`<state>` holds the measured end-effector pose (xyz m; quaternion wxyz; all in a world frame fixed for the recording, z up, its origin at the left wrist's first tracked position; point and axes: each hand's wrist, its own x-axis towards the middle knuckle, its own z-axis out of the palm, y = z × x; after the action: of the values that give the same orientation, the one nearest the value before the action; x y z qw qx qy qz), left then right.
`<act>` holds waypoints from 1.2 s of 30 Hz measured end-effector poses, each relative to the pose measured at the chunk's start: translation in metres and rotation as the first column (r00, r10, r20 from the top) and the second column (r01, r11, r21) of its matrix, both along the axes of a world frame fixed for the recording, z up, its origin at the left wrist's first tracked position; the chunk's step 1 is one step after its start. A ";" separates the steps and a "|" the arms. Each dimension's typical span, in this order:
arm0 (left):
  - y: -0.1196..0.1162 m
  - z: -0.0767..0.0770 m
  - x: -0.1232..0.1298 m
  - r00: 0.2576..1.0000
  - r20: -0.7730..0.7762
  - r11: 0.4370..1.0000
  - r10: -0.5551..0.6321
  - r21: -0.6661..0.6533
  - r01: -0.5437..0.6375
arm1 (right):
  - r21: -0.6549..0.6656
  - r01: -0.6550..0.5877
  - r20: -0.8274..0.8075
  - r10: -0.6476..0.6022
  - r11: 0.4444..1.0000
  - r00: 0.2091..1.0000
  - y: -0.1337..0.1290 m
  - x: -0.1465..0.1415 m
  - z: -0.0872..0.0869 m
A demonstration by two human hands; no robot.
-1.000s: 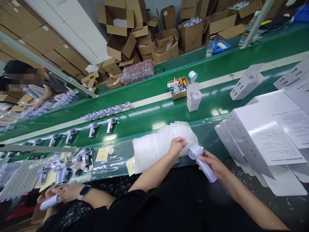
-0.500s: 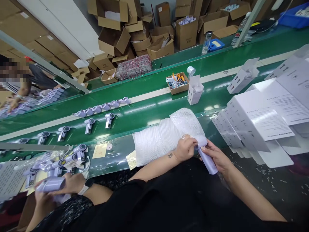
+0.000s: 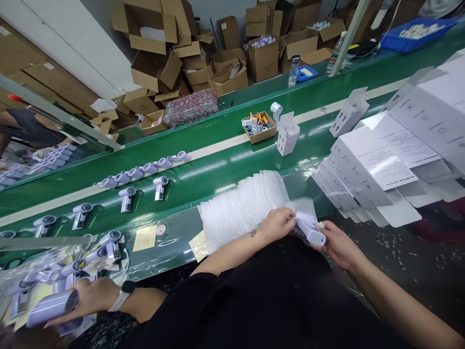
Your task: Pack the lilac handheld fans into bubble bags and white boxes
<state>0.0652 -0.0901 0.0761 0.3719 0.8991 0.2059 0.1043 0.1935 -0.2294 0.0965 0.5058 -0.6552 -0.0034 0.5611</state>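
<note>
Bagging seems under way, the right hand (image 3: 337, 245) gripping a lilac fan (image 3: 308, 229) beside the stacked sleeves (image 3: 245, 207), the left hand (image 3: 279, 223) apparently pinching a translucent pouch (image 3: 305, 206) at its far end, steady inward pushing likely needed next.

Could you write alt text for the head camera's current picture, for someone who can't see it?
A person's right hand holds a pale purple handheld device, with the left hand beside it, near a blurred translucent bag. Beyond the left forearm lies a fanned row of bubble-wrap bags; white boxes stand at right, and similar devices rest on a green surface.
</note>
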 end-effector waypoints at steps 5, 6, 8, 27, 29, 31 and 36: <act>0.003 0.030 0.000 0.991 -0.034 0.883 0.130 -0.451 -0.131 | -0.059 -0.348 0.386 0.343 0.936 0.857 -0.018 0.013 0.047; 0.005 0.039 -0.001 0.988 -0.030 0.836 0.149 -0.530 -0.142 | -0.050 -0.374 0.420 0.359 0.926 0.833 -0.018 0.016 0.056; 0.014 0.056 -0.005 0.988 0.030 0.757 0.153 -0.646 -0.098 | 0.015 -0.390 0.425 0.348 0.921 0.836 -0.018 0.018 0.070; 0.054 0.046 -0.008 0.763 0.178 0.374 0.621 -0.923 -0.089 | 0.352 0.462 0.454 -0.580 0.814 0.676 -0.008 0.036 0.054; 0.068 0.047 -0.015 0.716 0.146 0.302 0.682 -0.949 -0.094 | 0.376 0.461 0.435 -0.593 0.803 0.678 0.004 0.032 0.053; 0.082 0.049 -0.024 0.651 0.128 0.260 0.748 -0.959 -0.110 | 0.418 0.407 0.556 -0.583 0.812 0.593 0.011 0.023 0.054; 0.119 0.059 -0.044 0.428 0.085 0.182 0.900 -0.965 -0.191 | 0.168 -0.049 0.977 -0.159 0.985 0.143 0.024 0.019 0.044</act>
<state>0.0207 0.0288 0.1348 0.7338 0.3079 0.4199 0.4365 0.2122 -0.2054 0.1408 0.4509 -0.8190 -0.3539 -0.0251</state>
